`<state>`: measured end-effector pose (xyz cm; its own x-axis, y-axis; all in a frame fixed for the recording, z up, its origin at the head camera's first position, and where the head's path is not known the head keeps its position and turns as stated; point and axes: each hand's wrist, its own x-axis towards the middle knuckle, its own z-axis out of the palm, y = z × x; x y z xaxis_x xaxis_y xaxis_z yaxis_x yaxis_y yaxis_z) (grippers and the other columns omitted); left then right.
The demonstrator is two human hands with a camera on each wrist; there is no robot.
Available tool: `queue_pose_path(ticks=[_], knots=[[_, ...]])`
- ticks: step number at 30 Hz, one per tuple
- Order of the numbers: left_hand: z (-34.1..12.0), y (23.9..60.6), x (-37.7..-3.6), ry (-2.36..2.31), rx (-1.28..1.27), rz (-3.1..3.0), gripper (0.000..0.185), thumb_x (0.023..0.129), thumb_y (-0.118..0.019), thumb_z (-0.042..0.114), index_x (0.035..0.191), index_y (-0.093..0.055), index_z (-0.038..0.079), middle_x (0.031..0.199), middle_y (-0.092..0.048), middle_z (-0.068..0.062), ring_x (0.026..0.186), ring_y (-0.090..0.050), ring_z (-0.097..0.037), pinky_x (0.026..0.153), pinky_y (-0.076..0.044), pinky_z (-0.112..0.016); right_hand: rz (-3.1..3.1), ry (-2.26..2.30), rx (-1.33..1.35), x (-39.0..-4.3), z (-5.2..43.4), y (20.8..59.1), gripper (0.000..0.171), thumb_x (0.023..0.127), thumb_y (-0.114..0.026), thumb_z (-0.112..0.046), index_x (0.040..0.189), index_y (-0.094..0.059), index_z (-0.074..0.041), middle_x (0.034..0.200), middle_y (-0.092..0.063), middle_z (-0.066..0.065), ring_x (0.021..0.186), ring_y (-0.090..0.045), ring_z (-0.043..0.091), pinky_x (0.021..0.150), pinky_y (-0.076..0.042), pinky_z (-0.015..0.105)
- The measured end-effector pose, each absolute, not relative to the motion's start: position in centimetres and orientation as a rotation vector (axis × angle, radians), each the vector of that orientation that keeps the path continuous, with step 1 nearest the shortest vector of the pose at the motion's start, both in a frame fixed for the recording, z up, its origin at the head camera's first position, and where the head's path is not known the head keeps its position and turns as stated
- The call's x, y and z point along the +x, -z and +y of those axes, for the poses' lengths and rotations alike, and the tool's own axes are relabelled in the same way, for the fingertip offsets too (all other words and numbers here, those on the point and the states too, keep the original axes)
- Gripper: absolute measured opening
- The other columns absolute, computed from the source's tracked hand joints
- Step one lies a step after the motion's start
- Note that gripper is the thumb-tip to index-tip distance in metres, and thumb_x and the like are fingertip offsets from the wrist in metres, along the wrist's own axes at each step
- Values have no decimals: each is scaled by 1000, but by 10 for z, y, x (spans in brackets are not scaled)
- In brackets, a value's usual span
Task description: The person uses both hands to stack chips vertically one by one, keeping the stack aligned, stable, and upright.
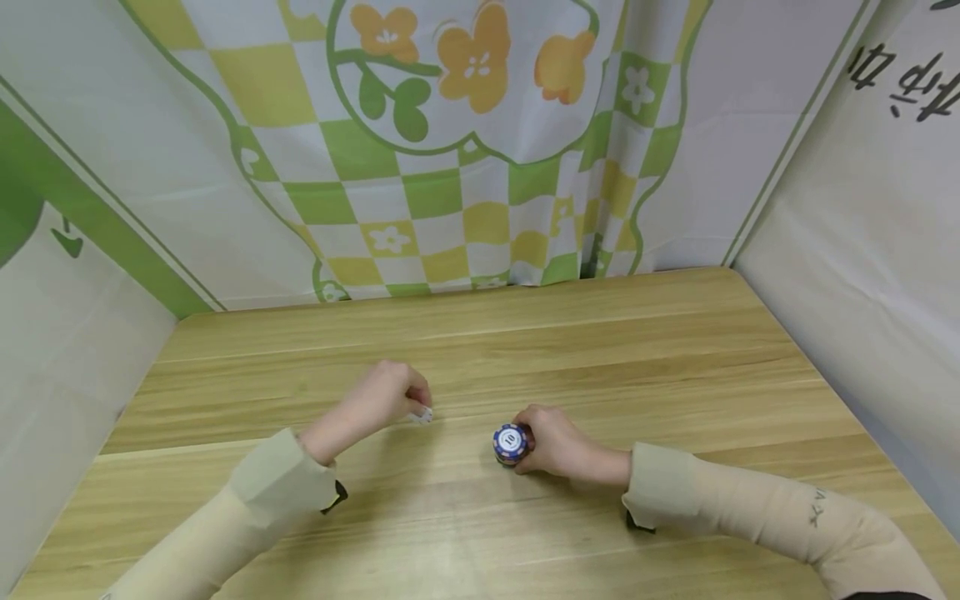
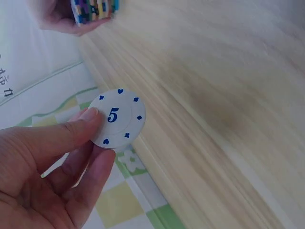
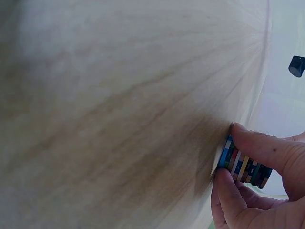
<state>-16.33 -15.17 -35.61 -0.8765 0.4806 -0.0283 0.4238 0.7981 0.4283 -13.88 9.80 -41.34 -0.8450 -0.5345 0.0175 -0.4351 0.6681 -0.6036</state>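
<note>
- The head view shows both hands over the wooden tabletop [image 1: 675, 350], well apart from each other, with a checked cloth [image 1: 450, 225] with flowers hanging behind.
- In the head view the left hand [image 1: 386, 400] is a loose fist and only a small white edge shows at its fingertips; the left wrist view shows this is a white chip [image 2: 117, 119], seen flat on its face.
- The white chip has a blue "5" in its middle and small blue card suit marks around its rim.
- The left hand pinches the white chip between the thumb on top and the fingers under it, above the tabletop.
- The right hand [image 1: 558, 443] grips a stack [image 1: 511, 443] of chips that lies near the middle of the tabletop, on the front half.
- In the head view the stack shows a blue and white face with the number "10".
- The right wrist view shows instead the side of the stack [image 3: 244, 166]: edges in blue, yellow, red and dark colours, held between thumb and curled fingers, with one end touching the tabletop.
- Black writing [image 1: 903, 79] is on the right wall, but I cannot read it.
</note>
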Motion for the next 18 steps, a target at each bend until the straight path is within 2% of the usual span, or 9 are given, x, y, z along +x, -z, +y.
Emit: queue_pose_path(ticks=[10, 18], knots=[[-138, 357, -164, -771, 588, 2698, 4, 72, -73, 5, 73, -70, 7, 72, -66, 0, 65, -57, -9, 58, -49, -23, 2710, 918, -784, -139, 98, 414, 48, 54, -85, -6, 95, -62, 5, 88, -61, 8, 80, -55, 17, 71, -47, 32], [-130, 362, -166, -1027, 446, 2500, 5, 74, -69, -3, 78, -68, -3, 72, -65, -7, 62, -59, -12, 56, -52, -25, 2711, 912, -771, -140, 98, 415, 48, 54, -85, -7, 95, -62, 4, 87, -61, 7, 78, -54, 15, 70, -47, 32]])
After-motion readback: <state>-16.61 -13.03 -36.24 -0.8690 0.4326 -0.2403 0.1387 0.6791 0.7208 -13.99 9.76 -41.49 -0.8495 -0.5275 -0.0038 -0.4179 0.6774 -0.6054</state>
